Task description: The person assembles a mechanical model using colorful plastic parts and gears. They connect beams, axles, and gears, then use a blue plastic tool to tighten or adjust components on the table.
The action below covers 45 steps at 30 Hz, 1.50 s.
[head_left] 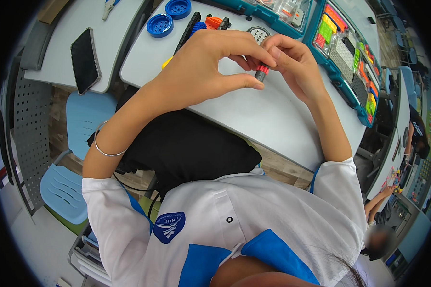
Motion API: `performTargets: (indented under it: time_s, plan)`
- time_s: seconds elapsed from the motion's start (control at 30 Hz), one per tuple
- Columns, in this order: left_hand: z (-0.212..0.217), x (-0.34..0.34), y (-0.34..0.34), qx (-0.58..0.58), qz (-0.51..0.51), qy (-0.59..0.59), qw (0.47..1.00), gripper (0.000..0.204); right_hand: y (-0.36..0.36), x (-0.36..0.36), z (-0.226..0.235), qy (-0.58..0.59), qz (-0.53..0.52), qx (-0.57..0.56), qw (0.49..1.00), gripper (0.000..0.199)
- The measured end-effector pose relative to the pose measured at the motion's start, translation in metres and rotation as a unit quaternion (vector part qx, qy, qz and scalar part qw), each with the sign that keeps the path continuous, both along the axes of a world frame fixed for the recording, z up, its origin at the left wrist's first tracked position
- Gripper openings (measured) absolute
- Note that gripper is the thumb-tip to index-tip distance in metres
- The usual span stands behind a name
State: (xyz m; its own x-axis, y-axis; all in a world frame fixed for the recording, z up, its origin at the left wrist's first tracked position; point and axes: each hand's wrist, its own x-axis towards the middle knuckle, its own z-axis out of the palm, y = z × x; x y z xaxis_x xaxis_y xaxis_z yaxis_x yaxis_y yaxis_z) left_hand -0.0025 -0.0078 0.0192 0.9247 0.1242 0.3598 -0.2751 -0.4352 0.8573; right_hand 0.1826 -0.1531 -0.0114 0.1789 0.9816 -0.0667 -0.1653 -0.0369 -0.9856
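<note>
My left hand (208,60) and my right hand (294,62) meet over the white table (273,110). Between their fingertips is a small red and dark grey building piece (262,72), short and rod-shaped. My left thumb and fingers close around it. The right thumb and index finger pinch at its upper end, where the fingers hide part of it. Just beyond the hands lies a grey disc with holes (258,33). Behind my left hand are black beams (189,31), an orange piece (214,22) and a yellow piece (166,62), partly covered.
Two blue wheels (160,25) rest at the table's far left. An open teal case (342,83) with colourful parts borders the right, another teal tray (273,19) the far edge. A phone (85,61) lies on the left table; blue chairs (64,191) stand below. People work at the right.
</note>
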Motion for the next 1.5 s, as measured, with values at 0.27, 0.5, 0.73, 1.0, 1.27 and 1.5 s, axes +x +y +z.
performTargets:
  time_s: [0.27, 0.5, 0.73, 1.0, 1.27, 1.5]
  plan:
    - [0.002, 0.001, 0.006, -0.016, 0.006, -0.001, 1.000, 0.033, 0.002, -0.004, 0.015, 0.066, -0.032, -0.037, 0.997, 0.021]
    - [0.000, 0.004, 0.009, -0.114, -0.025, -0.008, 0.993, 0.035, 0.002, -0.005, 0.021, 0.069, -0.048, -0.059, 0.995, 0.023]
    - [0.001, 0.005, 0.010, -0.170, -0.039, -0.007, 0.985, 0.036, 0.003, -0.007, 0.028, 0.062, -0.061, -0.035, 0.996, 0.025]
    - [0.004, 0.005, 0.011, -0.193, -0.058, 0.006, 0.980, 0.035, 0.002, -0.002, 0.027, 0.098, -0.069, -0.007, 0.993, 0.025]
    - [0.004, 0.003, 0.012, -0.074, -0.002, 0.007, 0.997, 0.034, -0.002, 0.043, 0.002, -0.023, -0.235, 0.009, 0.972, 0.024]
    - [-0.020, 0.019, 0.012, 0.342, 0.154, 0.012, 0.927, 0.028, 0.007, 0.031, -0.007, -0.205, -0.237, 0.041, 0.949, 0.021]
